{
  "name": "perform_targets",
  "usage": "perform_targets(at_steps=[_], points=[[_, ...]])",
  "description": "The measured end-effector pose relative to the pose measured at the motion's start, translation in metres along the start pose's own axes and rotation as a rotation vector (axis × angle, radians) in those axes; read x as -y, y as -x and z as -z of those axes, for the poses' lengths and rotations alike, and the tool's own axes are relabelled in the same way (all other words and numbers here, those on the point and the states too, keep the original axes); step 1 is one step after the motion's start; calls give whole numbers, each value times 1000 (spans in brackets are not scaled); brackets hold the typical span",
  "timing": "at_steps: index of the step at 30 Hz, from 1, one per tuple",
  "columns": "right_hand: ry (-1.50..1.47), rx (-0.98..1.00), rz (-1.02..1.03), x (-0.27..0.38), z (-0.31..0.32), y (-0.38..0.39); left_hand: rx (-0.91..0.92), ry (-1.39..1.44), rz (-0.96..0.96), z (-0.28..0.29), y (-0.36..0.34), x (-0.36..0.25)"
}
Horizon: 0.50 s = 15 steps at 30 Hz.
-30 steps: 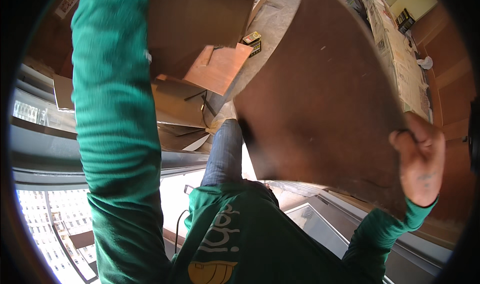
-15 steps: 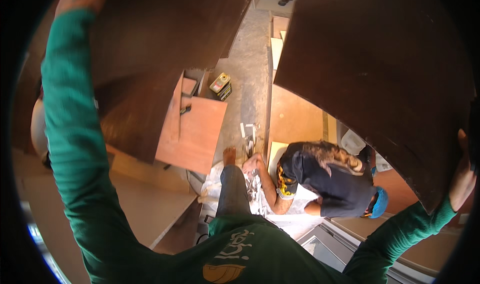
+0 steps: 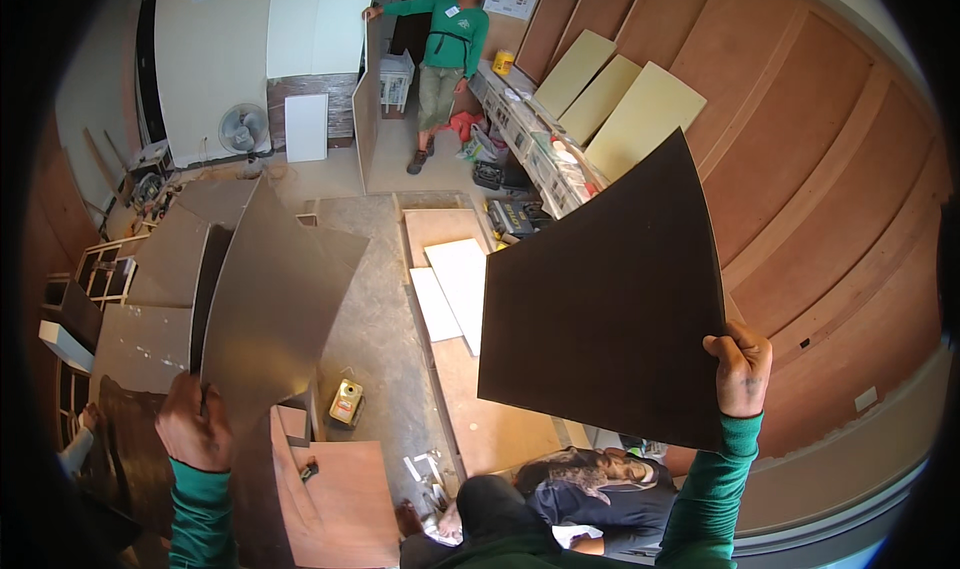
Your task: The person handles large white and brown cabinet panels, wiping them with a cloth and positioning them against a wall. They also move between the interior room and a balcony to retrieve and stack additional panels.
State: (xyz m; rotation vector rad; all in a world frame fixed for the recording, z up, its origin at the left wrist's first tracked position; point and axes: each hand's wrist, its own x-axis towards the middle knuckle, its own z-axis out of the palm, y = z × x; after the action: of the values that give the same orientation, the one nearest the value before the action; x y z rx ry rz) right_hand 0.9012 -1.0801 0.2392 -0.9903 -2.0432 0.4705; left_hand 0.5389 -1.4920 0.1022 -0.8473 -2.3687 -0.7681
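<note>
- L hand (image 3: 193, 424) clamped on lower edge of grey sheet (image 3: 270, 309), held upright.
- R hand (image 3: 741, 371) gripping corner of dark sheet (image 3: 610, 299), raised at right.
- Below: crouched person (image 3: 590, 484).
- Far: standing person (image 3: 447, 44) by white board (image 3: 366, 104).

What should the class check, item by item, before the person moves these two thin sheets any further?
1. Right hand grips the dark sheet at its lower corner: ok.
2. Left hand grips the grey-brown sheet at its lower edge: ok.
3. Sheets apart from each other: ok.
4. Crouching person clear of the dark sheet: not ok, directly below it.
5. Standing person clear: ok, far off.
6. Floor underfoot: cannot tell.
</note>
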Motion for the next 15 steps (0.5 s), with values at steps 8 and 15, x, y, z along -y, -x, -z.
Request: perform_targets(at_steps=[8,15], points=[[23,-303,179,-58,-62,-69,21,-64,20,-61,-56,12],[-123,-15,-72,-130,-117,-227,242,-178,185,-196,-149,-7]])
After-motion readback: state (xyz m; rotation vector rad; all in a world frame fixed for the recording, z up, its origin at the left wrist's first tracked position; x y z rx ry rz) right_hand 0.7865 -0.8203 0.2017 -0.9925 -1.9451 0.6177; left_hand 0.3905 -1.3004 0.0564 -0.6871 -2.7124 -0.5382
